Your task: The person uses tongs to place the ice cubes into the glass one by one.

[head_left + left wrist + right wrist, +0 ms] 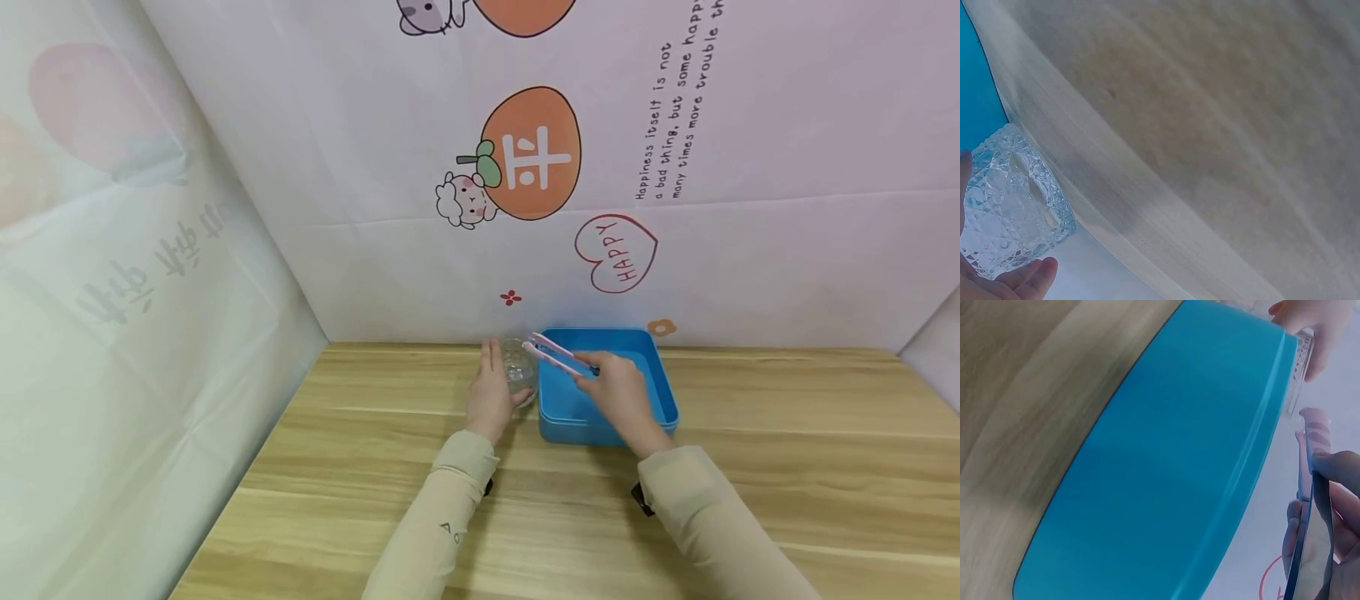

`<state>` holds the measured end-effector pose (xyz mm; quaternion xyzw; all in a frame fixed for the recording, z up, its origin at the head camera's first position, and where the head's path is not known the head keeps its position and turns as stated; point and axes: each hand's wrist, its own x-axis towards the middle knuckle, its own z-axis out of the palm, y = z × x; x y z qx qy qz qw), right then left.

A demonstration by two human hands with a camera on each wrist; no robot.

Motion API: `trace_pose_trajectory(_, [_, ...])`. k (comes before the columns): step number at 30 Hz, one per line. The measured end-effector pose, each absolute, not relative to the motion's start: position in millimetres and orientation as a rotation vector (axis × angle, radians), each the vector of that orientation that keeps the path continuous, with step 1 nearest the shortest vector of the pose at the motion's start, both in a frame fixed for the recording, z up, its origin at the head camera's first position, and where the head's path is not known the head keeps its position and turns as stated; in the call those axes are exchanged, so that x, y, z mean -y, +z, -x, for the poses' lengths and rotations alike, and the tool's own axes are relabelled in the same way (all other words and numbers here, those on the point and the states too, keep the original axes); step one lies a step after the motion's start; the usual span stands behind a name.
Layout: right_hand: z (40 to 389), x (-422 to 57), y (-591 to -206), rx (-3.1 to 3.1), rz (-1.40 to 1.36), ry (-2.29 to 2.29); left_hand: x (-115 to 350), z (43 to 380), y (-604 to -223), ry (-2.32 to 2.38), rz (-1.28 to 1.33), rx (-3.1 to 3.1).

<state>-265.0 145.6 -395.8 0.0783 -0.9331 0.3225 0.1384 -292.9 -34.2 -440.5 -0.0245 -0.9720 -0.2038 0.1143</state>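
Observation:
A clear glass bowl [517, 371] with a cut pattern stands on the table against the left side of a blue box [600, 432]. My left hand [490, 402] holds the bowl from the left, thumb on the near side and fingers along the far side. In the left wrist view, the faceted wall of the bowl [1007, 206] shows between thumb and fingers. My right hand [618, 392] grips a pair of pink-tipped tongs [557, 353] over the box. Their tips stand slightly apart, pointing left, and overlap the bowl's right rim in the head view.
The wooden table [360, 483] runs back to a wall covered in a printed white sheet [390, 275]. Another white sheet [187, 375] hangs along the left side. The box's raised walls stand between the right hand and the table.

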Motion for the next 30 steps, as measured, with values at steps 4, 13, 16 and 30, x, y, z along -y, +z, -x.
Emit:
trace_pose_trajectory(4, [263.5, -140.9, -397.6, 2.695, -0.267, 0.906, 34.3, 293.6, -441.2, -0.614, 0.073, 2.84])
trace_pose_trajectory(13, [262.7, -135.9, -401.7, 2.695, -0.323, 0.89, 34.5, 292.7, -440.4, -0.634, 0.074, 2.844])
trace_pose_trajectory(16, [263.0, -135.4, -402.6, 2.695, -0.323, 0.891, 34.3, 292.7, -440.4, -0.632, 0.076, 2.843])
trace_pose_trajectory(30, [264.5, -136.5, -404.4, 2.728, -0.312, 0.909, 34.3, 292.4, -440.8, -0.634, 0.085, 2.825])
